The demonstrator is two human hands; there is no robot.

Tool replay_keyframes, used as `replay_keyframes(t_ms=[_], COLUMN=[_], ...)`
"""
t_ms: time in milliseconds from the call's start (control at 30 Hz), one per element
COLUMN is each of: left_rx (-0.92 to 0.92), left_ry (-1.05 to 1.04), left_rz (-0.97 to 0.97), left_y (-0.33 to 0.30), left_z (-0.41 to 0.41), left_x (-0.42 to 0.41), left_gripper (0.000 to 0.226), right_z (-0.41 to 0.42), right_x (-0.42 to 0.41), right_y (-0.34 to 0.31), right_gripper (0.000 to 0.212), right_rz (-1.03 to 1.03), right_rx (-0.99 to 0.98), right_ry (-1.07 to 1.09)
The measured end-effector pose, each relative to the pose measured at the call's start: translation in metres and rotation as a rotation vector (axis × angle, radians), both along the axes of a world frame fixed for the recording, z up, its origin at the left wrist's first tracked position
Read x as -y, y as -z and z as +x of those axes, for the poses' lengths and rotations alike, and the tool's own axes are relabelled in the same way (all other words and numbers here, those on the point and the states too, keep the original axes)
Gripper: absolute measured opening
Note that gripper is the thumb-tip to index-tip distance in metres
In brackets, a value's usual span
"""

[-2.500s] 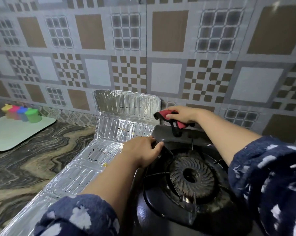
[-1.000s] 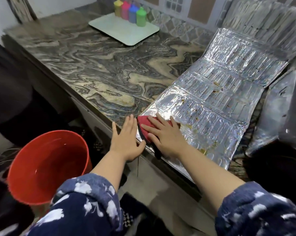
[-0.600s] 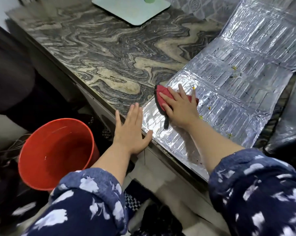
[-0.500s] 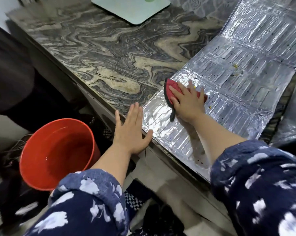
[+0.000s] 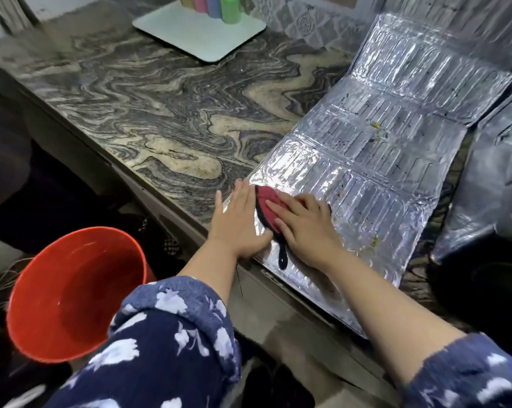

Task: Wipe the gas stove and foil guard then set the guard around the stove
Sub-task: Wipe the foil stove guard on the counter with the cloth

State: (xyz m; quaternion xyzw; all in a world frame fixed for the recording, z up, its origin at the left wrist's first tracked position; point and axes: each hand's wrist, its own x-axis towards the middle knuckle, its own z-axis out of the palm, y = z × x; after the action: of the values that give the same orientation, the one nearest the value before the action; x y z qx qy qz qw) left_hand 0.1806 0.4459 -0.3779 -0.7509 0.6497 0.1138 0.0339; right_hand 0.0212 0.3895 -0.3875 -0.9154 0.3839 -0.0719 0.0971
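Silvery embossed foil guard [image 5: 375,169] lies unfolded on the swirled marble counter [image 5: 148,113], its ribbed panels crinkled and flecked with grime, the far panel propped up against the wall. The right hand [image 5: 304,225], fingers spread, presses a red black-edged cloth [image 5: 265,201] flat on the near panel. The left hand [image 5: 240,222], open and flat, now rests on the foil's corner beside the cloth, no longer on the counter edge. A round red bucket [image 5: 72,293] stands below.

Both forearms reach up from the lower frame, bare below rolled blue floral sleeves. The left hand [image 5: 239,223] lies flat at centre, fingers straight; the right hand [image 5: 304,228] presses palm-down beside it, fingers spread.
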Motion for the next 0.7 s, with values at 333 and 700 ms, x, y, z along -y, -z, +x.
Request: replay_keyframes(t_ms=[333,700], left_rx=[0.077,0.112], left_ry=[0.019,0.055], left_rz=[-0.007,-0.026], left_y=[0.012,-0.005], left_z=[-0.003,-0.032], left_x=[-0.001,0.027], left_gripper=[0.092,0.084], right_z=[-0.037,-0.04], right_x=[0.086,0.022], right_y=[0.012,-0.017], right_gripper=[0.044,0.036], right_rz=[-0.01,0.03], right_rx=[-0.004,0.083], right_ry=[0.398,0.355])
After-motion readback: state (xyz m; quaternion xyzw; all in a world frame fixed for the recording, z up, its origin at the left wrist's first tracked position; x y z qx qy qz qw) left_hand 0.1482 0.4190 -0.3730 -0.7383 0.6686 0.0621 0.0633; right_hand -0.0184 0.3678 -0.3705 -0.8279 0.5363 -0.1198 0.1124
